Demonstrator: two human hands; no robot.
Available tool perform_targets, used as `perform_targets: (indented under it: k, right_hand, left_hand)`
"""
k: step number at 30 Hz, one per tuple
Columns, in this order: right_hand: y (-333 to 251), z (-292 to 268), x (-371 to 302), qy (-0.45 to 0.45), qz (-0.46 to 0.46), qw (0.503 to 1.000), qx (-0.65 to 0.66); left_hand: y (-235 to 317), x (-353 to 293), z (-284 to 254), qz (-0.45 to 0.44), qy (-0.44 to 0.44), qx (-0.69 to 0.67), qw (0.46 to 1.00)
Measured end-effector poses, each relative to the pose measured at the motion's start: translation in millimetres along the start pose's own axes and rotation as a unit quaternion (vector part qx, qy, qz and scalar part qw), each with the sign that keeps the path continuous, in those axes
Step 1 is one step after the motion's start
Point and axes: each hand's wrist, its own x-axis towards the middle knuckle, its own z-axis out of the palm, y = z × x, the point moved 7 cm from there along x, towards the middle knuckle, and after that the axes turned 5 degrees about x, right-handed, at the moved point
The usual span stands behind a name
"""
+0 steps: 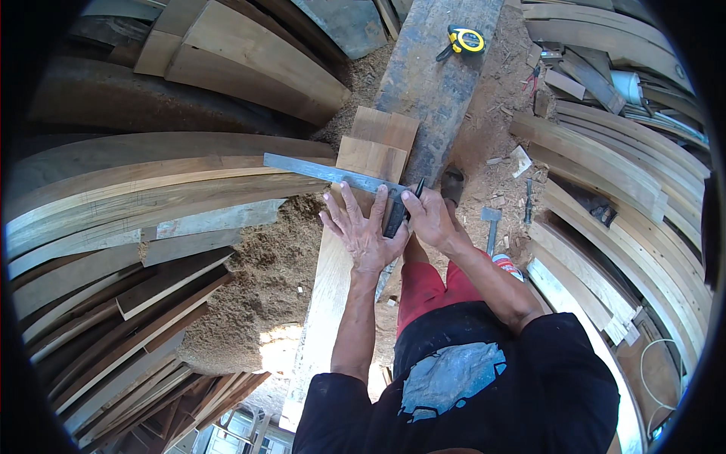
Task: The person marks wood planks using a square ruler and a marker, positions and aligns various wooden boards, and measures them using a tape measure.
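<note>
Left hand (364, 236): fingers fanned wide, tips at the square's blade, thumb by its dark stock.
Right hand (432, 218): fingers drawn in around a slim black marking tool (420, 184), just beside the stock.
Square (318, 169): metal blade laid across a short wooden board (373, 154), its free end jutting out to the left.
Under and behind: second short board (396, 127), partly covered by the first; worn plank (429, 98) beneath.
Far end of plank: yellow-and-black tape measure (466, 41).
Ground, right: hammer (491, 216), near the red shorts (423, 291).
Ground, left: heaped sawdust (265, 276).
Both flanks: stacked timber (159, 178).
</note>
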Motion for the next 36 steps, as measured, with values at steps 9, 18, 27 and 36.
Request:
perform_targets:
  k: [9,18,27,36]
  right_hand:
    - [-1,0,1,-0.006,0.008,1.0,0.013]
    - [-11,-3,1,-0.016,0.032,0.999,-0.023]
    - [-112,-56,0,0.052,-0.168,0.975,-0.134]
    - [-119,-37,4,-0.039,-0.094,0.993,-0.066]
  left_hand:
    - [0,0,-1,0.0,0.012,-0.001,1.0]
    - [1,1,-2,0.002,0.015,0.0,1.0]
    - [2,2,-4,-0.002,0.015,0.0,1.0]
    - [3,3,-3,-0.004,0.009,-0.004,1.0]
